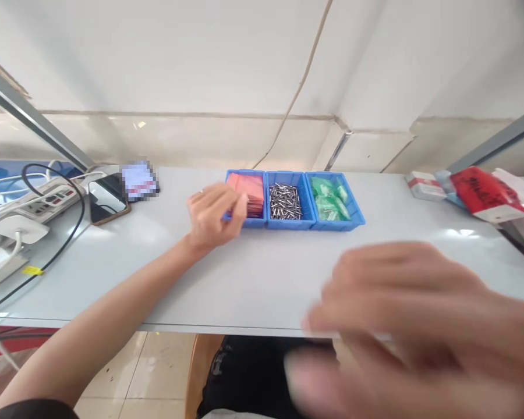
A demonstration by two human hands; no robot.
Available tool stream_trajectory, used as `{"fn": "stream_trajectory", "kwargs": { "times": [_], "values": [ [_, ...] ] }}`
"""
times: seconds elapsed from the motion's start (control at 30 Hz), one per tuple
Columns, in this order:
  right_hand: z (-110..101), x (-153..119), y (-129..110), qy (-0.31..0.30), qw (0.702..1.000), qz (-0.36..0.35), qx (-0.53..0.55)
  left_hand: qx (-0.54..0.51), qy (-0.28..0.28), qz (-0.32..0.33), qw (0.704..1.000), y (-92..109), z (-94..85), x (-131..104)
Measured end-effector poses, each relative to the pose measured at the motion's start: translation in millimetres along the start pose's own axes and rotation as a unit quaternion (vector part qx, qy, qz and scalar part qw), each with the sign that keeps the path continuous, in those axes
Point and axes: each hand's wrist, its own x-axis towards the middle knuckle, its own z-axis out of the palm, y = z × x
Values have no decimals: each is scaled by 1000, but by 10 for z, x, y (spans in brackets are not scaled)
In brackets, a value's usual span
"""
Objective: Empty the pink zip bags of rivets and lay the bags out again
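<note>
Left hand is positioned at pink packets; metal pieces, green packets are boxed alongside; right hand is blurred.

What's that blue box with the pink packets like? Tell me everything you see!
The blue box looks like plastic, open on top, standing upright on the pale table. Flat pink packets are stacked inside it. It's right beside the middle box. The left hand partly covers its front left corner; I can't tell whether they touch.
</note>
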Motion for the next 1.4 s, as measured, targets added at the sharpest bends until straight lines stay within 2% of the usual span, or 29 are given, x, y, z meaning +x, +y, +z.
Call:
{"fn": "stream_trajectory", "kwargs": {
  "times": [0.03, 0.07, 0.13, 0.2, 0.23, 0.27, 0.3, 0.4, 0.47, 0.6, 0.83, 0.97, 1.2, 1.4],
  "values": [
    [31, 216, 163, 25, 999, -46, 3, -32, 30, -91, 995, -24, 10, -3],
    [80, 427, 328, 14, 997, -73, -13, -68, 55, -179, 980, -58, 27, -8],
    [228, 802, 636, -19, 995, -76, -66, -142, 84, -321, 933, -156, 83, -37],
    [420, 1094, 881, -90, 991, -33, -90, -181, 76, -392, 899, -274, 164, -87],
    [522, 1211, 973, -132, 986, -7, -97, -210, 66, -445, 868, -329, 206, -115],
    [623, 1310, 1045, -177, 979, 7, -104, -220, 56, -474, 851, -375, 245, -140],
    [722, 1392, 1097, -227, 968, 5, -110, -238, 50, -506, 827, -410, 278, -160],
    [970, 1537, 1157, -303, 941, 27, -147, -289, 46, -573, 766, -438, 329, -184],
    [1080, 1567, 1152, -311, 934, 48, -167, -310, 46, -586, 747, -410, 333, -180],
    [1166, 1580, 1163, -319, 931, 53, -168, -322, 36, -579, 748, -340, 331, -186],
    [1156, 1601, 1309, -321, 938, 24, -128, -319, 33, -582, 748, -312, 359, -219],
    [1165, 1586, 1314, -324, 936, 37, -134, -325, 31, -574, 751, -313, 362, -222],
    [1156, 1584, 1361, -302, 944, 16, -130, -340, 29, -561, 754, -322, 372, -232],
    [1000, 1630, 1551, -275, 958, 74, -2, -344, 28, -547, 763, -334, 388, -249]
  ]
}}
